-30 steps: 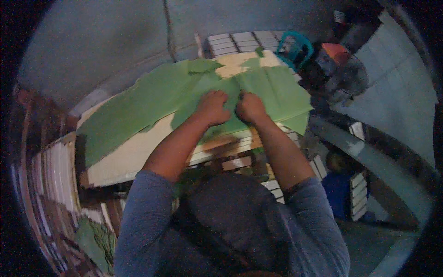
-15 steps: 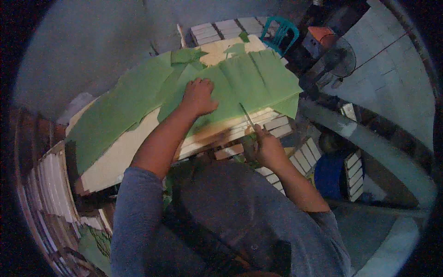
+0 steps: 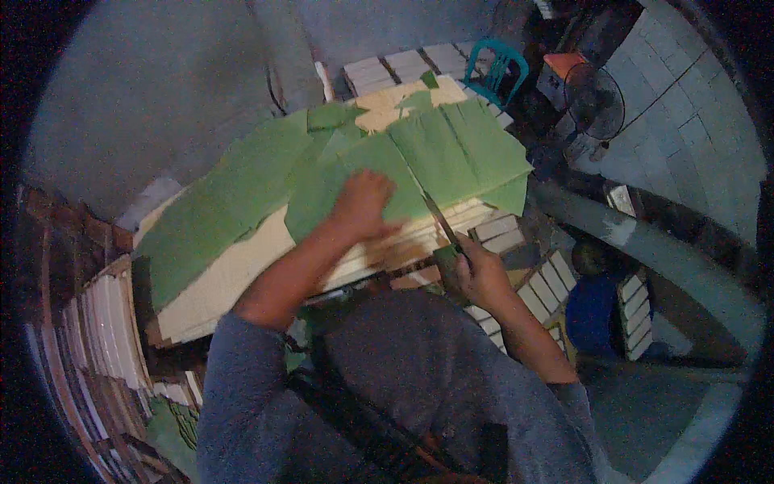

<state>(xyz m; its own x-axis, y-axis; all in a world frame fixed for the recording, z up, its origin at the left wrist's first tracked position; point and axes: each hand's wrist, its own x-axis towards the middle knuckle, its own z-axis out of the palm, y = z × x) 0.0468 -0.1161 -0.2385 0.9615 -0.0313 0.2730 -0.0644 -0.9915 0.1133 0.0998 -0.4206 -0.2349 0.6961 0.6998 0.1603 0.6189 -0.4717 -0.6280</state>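
Observation:
Green leaf sheets point(image 3: 484, 153) lie overlapping on pale boards point(image 3: 234, 274) in front of me. My left hand point(image 3: 367, 202) is on the middle sheet, blurred, its thumb spread away from the fingers. Low at the boards' near edge, my right hand point(image 3: 476, 262) grips a long knife point(image 3: 437, 214) by its handle. The blade points up and away from me, lying along a dark slit in the leaf right of my left hand.
Trays of white blocks point(image 3: 544, 286) sit below right, beside a blue drum point(image 3: 588, 310) and a long beam point(image 3: 685, 274). A teal chair point(image 3: 497, 77) and standing fan point(image 3: 595, 101) are behind right. Boards point(image 3: 109, 339) are stacked at left, and a wall point(image 3: 153, 97) rises behind.
My right hand has come back from the leaves toward me and right, exposing the knife blade. My left hand shifted up-left in the picture, then slightly down and right, now blurred.

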